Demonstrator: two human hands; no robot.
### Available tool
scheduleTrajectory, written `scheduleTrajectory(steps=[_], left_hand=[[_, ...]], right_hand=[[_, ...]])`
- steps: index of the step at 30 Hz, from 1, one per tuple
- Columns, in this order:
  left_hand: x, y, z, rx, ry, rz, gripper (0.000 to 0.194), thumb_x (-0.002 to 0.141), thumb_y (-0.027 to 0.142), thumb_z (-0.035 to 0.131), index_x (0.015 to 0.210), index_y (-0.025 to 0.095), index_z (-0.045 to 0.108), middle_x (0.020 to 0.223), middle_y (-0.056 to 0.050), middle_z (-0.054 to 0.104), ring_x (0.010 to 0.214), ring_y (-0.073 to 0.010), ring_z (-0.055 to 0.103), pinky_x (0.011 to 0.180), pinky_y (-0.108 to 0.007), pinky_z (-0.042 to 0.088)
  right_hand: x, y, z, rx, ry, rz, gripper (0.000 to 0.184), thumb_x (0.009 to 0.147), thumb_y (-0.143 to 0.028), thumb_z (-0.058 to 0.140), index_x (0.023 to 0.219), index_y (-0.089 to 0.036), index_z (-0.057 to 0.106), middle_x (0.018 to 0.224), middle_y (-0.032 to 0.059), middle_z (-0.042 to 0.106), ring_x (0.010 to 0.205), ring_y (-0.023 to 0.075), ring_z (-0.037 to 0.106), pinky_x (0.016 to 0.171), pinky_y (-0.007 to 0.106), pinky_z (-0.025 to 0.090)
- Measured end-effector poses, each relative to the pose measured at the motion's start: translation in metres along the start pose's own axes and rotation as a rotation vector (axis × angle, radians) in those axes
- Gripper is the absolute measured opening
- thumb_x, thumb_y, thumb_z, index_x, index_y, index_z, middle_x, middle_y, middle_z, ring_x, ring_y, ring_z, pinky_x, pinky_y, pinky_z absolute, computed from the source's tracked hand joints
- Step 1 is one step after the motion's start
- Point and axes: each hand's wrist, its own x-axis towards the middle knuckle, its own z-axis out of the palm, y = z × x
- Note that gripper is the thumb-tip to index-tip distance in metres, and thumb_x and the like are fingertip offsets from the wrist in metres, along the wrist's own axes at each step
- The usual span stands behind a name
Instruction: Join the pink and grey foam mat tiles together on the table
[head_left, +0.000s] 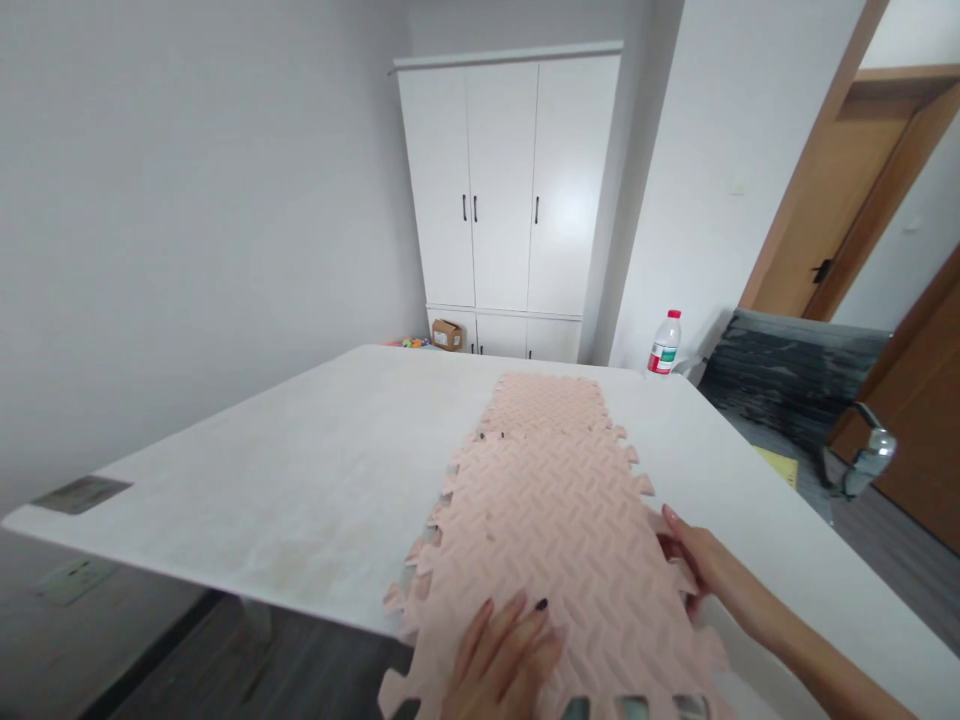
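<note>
No legible text, brand, number or sign recorded in this view. The water bottle (664,343) at the far edge of the table (315,450) carries a red and green label — its print is too small to read. The cardboard box (448,334) on the floor by the cabinet (510,200) shows no readable marking.

So it's a big white rectangular table (315,470) with a matte top, filling the middle of the frame and a bit smudged toward the lower left. Pale pink interlocking foam mats (555,500) with a herringbone texture lie flat on it, running from centre down to the bottom edge. A clear plastic water bottle with a red cap (665,343) stands at the far right corner.
</note>
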Motion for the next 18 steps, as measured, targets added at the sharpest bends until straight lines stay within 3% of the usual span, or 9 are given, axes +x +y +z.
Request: scheduleTrajectory(steps=[3, 8, 10, 14, 18], left_hand=[[-0.009, -0.009, 0.006, 0.013, -0.104, 0.075, 0.021, 0.091, 0.024, 0.046, 0.100, 0.029, 0.065, 0.105, 0.005, 0.070, 0.114, -0.0124, 0.057, 0.111, -0.034, 0.034], [0.001, -0.018, 0.000, -0.017, -0.129, 0.087, 0.019, 0.089, 0.030, 0.051, 0.102, 0.031, 0.064, 0.115, 0.004, 0.066, 0.119, -0.0133, 0.053, 0.111, -0.033, 0.033], [0.004, -0.021, -0.001, 0.019, -0.123, 0.105, 0.024, 0.088, 0.035, 0.053, 0.109, 0.033, 0.062, 0.120, 0.003, 0.064, 0.121, -0.0147, 0.051, 0.111, -0.033, 0.033], [-0.001, -0.015, 0.009, 0.163, -0.112, 0.130, 0.034, 0.085, 0.025, 0.057, 0.117, 0.037, 0.058, 0.124, 0.006, 0.061, 0.122, -0.0149, 0.051, 0.115, -0.036, 0.025], [-0.006, -0.011, 0.017, 0.223, -0.068, 0.010, 0.030, 0.084, 0.031, 0.058, 0.112, 0.042, 0.060, 0.120, 0.009, 0.063, 0.118, -0.0163, 0.054, 0.117, -0.041, 0.019]], right_hand=[[0.022, 0.010, -0.033, -0.201, -0.034, -0.002, 0.071, 0.077, -0.079, 0.027, 0.070, -0.017, 0.059, 0.057, 0.0056, 0.060, 0.042, 0.0153, 0.054, 0.038, 0.025, 0.038], [0.075, 0.005, -0.081, -0.238, 0.090, -0.103, 0.049, 0.078, -0.060, 0.045, 0.097, -0.019, 0.062, 0.089, 0.0086, 0.067, 0.065, 0.0174, 0.063, 0.051, 0.026, 0.048], [0.099, -0.007, -0.083, -0.294, 0.111, -0.159, 0.042, 0.078, -0.052, 0.048, 0.102, -0.020, 0.062, 0.100, 0.0088, 0.066, 0.078, 0.0197, 0.064, 0.059, 0.028, 0.050], [0.148, -0.031, -0.064, -0.362, 0.120, -0.169, 0.037, 0.076, -0.038, 0.058, 0.109, -0.021, 0.061, 0.112, 0.0095, 0.063, 0.097, 0.0214, 0.059, 0.080, 0.030, 0.049], [0.189, -0.049, -0.044, -0.233, 0.132, 0.000, 0.049, 0.078, -0.038, 0.059, 0.121, -0.015, 0.050, 0.111, 0.0146, 0.061, 0.091, 0.0201, 0.060, 0.070, 0.030, 0.050]])
